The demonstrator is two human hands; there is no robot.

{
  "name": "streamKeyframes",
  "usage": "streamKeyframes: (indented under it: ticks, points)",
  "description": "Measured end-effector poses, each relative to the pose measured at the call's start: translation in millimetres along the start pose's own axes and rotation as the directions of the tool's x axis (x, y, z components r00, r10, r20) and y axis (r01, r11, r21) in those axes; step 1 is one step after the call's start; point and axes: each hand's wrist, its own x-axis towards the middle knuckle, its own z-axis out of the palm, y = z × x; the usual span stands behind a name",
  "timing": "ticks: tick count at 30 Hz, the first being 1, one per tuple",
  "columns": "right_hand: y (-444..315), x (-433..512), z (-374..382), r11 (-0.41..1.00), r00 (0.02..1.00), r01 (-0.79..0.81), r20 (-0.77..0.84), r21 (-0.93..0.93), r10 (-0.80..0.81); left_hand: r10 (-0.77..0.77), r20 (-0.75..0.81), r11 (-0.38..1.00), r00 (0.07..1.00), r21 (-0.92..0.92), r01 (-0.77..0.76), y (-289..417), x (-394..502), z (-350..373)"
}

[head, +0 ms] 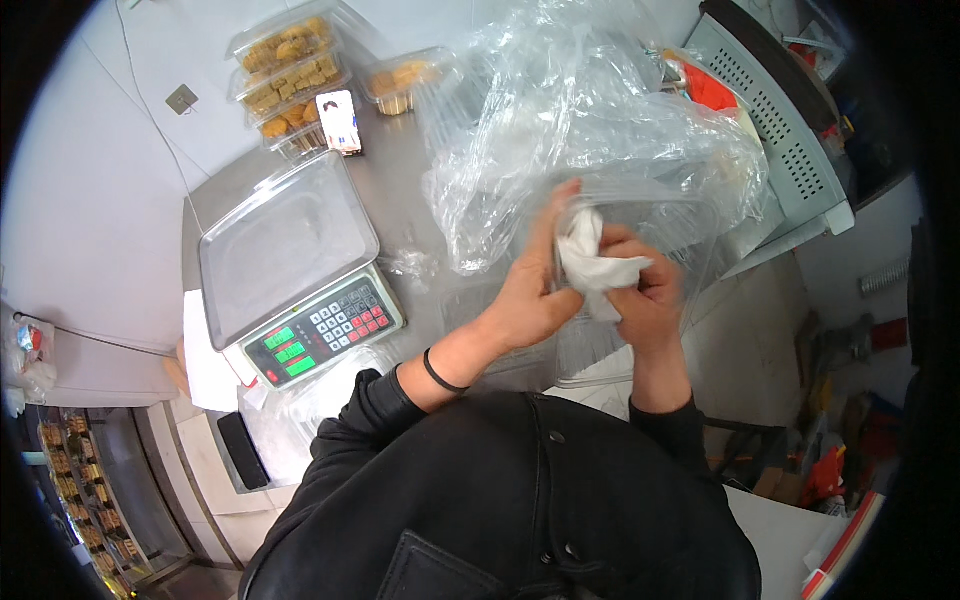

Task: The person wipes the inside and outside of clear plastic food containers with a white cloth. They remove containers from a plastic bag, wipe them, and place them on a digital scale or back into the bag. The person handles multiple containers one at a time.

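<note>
In front of my chest, my left hand (536, 292) grips the left side of a clear plastic container (675, 217), thumb and fingers over its rim. A crumpled white cloth or tissue (596, 259) is bunched in my right hand (649, 292), over the container. Some blur lies on both hands. Just beyond them, a large heap of clear plastic bags (555, 112) covers the far part of the metal table (409, 172). Another clear plastic container (480, 304) appears under my left forearm, partly hidden.
A digital scale (322, 330) with a steel pan (289, 247) stands at left. Behind it are stacked clear boxes of pastries (289, 75), a lit phone (340, 124) and another pastry box (405, 79). A black phone (242, 450) lies near left. A grey perforated metal housing (780, 127) borders the right.
</note>
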Motion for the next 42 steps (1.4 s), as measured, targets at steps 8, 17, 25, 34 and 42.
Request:
streamKeyframes:
  ticks: [8,17,25,34,42]
  points:
    - [3,1,34,0.960,0.999,-0.034,0.020,-0.278,0.041,0.264,-0.084,0.906,0.961,0.362,-0.217,-12,-5,9]
    - [1,-2,22,0.722,0.998,0.054,0.011,-0.690,-0.064,0.323,-0.073,0.899,0.943,0.334,-0.282,-3,-2,6]
    - [6,-16,17,0.996,0.993,-0.091,0.082,0.021,0.089,0.433,-0.069,0.882,0.899,0.239,-0.407,-8,-1,6]
    - [-12,-10,15,0.990,0.989,-0.112,0.083,-0.086,0.119,0.231,-0.187,0.972,0.955,-0.003,-0.235,7,1,6]
    - [8,-29,16,0.930,0.926,-0.358,-0.093,0.083,0.365,0.105,-0.047,0.968,0.993,0.234,-0.091,-7,-7,16]
